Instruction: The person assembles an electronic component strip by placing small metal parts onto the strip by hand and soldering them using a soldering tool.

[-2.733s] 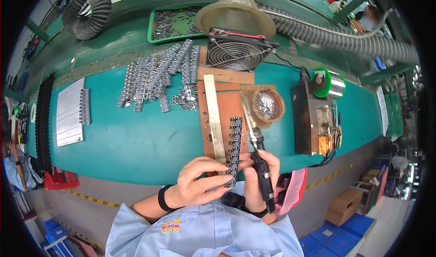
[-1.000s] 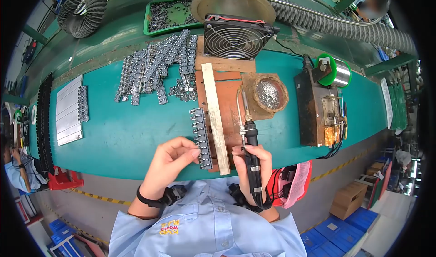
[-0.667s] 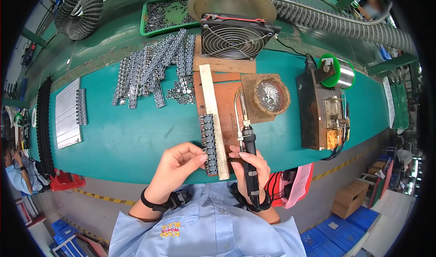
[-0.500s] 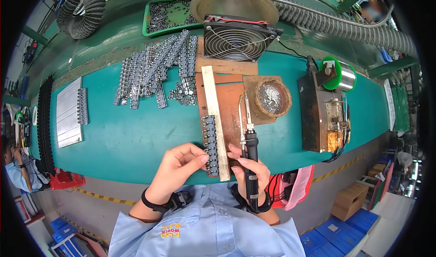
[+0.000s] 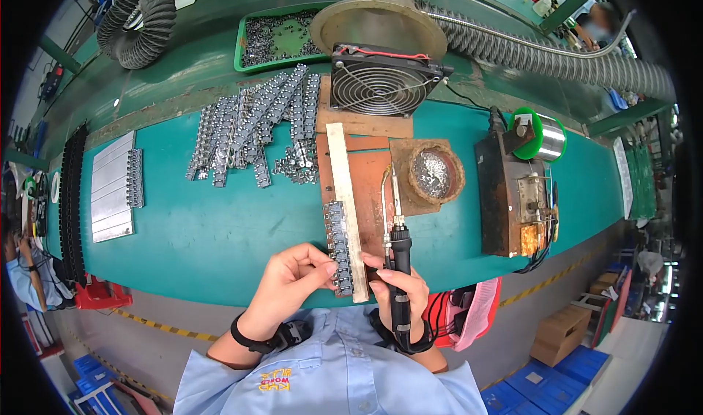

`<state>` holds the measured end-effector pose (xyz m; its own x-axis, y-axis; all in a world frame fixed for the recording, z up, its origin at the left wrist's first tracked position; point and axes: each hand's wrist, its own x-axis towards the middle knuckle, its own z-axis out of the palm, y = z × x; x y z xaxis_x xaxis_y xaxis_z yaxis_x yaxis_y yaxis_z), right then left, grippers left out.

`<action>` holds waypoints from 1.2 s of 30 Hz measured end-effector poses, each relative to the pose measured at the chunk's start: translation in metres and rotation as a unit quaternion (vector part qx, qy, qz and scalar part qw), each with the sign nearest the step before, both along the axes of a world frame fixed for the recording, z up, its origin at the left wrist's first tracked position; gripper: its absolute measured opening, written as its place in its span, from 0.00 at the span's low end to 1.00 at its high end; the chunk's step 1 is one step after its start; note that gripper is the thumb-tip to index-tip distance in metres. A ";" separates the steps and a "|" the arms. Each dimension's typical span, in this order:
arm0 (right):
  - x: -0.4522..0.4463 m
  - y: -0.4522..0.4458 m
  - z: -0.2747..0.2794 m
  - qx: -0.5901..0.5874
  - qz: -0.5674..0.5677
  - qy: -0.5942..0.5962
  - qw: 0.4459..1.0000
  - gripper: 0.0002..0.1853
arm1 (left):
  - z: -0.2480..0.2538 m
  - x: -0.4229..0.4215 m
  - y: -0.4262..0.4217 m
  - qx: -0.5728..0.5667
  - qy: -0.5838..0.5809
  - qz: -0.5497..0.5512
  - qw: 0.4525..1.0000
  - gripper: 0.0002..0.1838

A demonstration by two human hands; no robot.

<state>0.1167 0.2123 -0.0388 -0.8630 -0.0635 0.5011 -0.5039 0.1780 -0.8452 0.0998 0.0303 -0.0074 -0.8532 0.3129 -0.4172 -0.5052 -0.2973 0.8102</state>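
My left hand (image 5: 294, 277) pinches the left edge of a strip of small circuit boards (image 5: 336, 228), thumb and fingertips pressed together near its lower end. The strip lies along the left side of a pale straight bar (image 5: 341, 173) on a reddish-brown board (image 5: 371, 177). In my right hand (image 5: 403, 289) is a soldering iron (image 5: 400, 248) with a thin feed tube beside its shaft. Its tip points away from me, apart from the strip. Right fingertips reach toward the bar's right edge; whether they touch it I cannot tell.
A round pot of metal bits (image 5: 458, 189) sits right of the board. Behind stand a fan (image 5: 381, 85) and an extraction hood (image 5: 344, 23). Many board strips (image 5: 249, 122) are piled left. A solder spool (image 5: 549, 138) tops a dark metal box (image 5: 498, 202).
The whole view has shifted slightly, with the bench appearing lower. Both hands keep nearly the same hold; the right hand and iron have moved slightly.
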 end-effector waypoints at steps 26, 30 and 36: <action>-0.006 -0.007 0.017 0.201 -0.026 0.041 0.978 0.20 | -0.001 -0.006 -0.015 0.000 -0.001 -0.066 0.998 0.09; 0.000 0.003 0.021 0.089 -0.038 -0.019 0.995 0.19 | -0.004 -0.008 -0.015 0.015 0.012 -0.083 0.996 0.09; 0.032 0.017 0.043 -0.101 -0.211 -0.119 0.965 0.23 | -0.001 -0.012 -0.017 0.023 0.002 -0.105 0.994 0.08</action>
